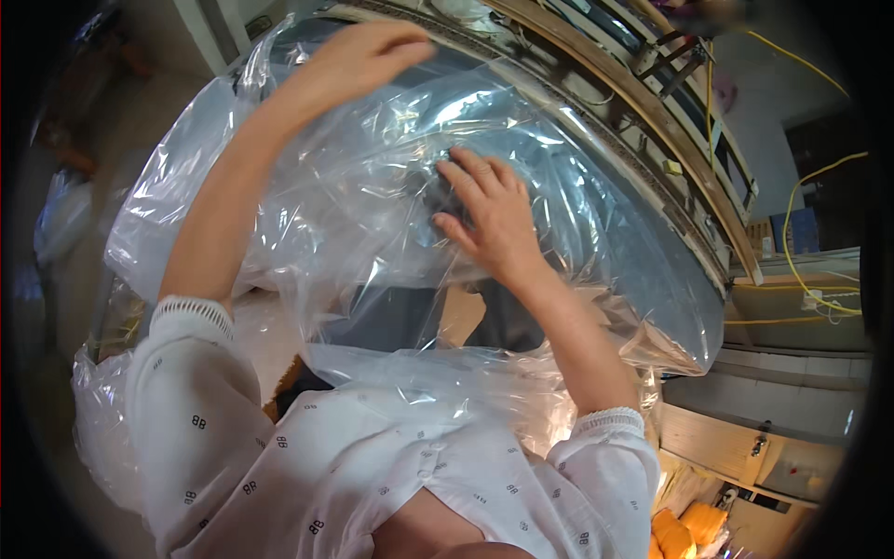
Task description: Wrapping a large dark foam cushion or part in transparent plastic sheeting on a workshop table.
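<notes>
A large sheet of clear, crinkled plastic film [317,214] spreads over the grey work surface in front of me and hangs down toward my lap. My right hand [494,205] rests on the film near its middle, palm down with the fingers spread. Over the far part of the film, my left hand [372,56] is stretched out, its thumb apart from its fingers and nothing visible in it. Whether the left hand touches the film, I cannot tell. Through the folds near my body, dark and tan patches show.
Along the far side runs a long wooden rail [643,112] with machine parts behind it. A yellow cable [793,224] hangs at the right, near a blue box [801,229]. Orange bundles [687,531] lie at the lower right. More bunched plastic [102,410] hangs at my left.
</notes>
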Available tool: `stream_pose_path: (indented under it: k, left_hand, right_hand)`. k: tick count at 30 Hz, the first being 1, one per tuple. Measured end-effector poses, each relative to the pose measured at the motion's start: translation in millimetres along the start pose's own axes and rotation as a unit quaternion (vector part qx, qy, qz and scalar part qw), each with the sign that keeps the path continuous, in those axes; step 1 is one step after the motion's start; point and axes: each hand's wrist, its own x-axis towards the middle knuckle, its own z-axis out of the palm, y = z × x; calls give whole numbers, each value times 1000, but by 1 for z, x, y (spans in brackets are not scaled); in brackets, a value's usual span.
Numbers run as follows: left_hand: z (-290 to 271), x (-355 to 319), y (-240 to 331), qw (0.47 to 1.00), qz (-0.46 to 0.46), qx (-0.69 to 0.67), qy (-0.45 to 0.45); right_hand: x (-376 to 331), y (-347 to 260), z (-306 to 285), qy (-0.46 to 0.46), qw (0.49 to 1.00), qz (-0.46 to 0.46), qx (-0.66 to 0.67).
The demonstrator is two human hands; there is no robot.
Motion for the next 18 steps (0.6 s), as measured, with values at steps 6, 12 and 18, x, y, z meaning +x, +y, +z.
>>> stream_pose_path:
  k: [6, 12, 18]
  left_hand:
    - [84, 99, -45, 949, -189, -90, -237]
    - [95, 86, -31, 964, -105, -235, -62]
    - [77, 80, -12, 972, 28, -234, -23]
  right_hand:
    - [-4, -7, 1, -4, 1000, 8, 13]
    - [-5, -1, -4, -8, 999, 14, 31]
    - [-5, 8, -16, 74, 983, -14, 165]
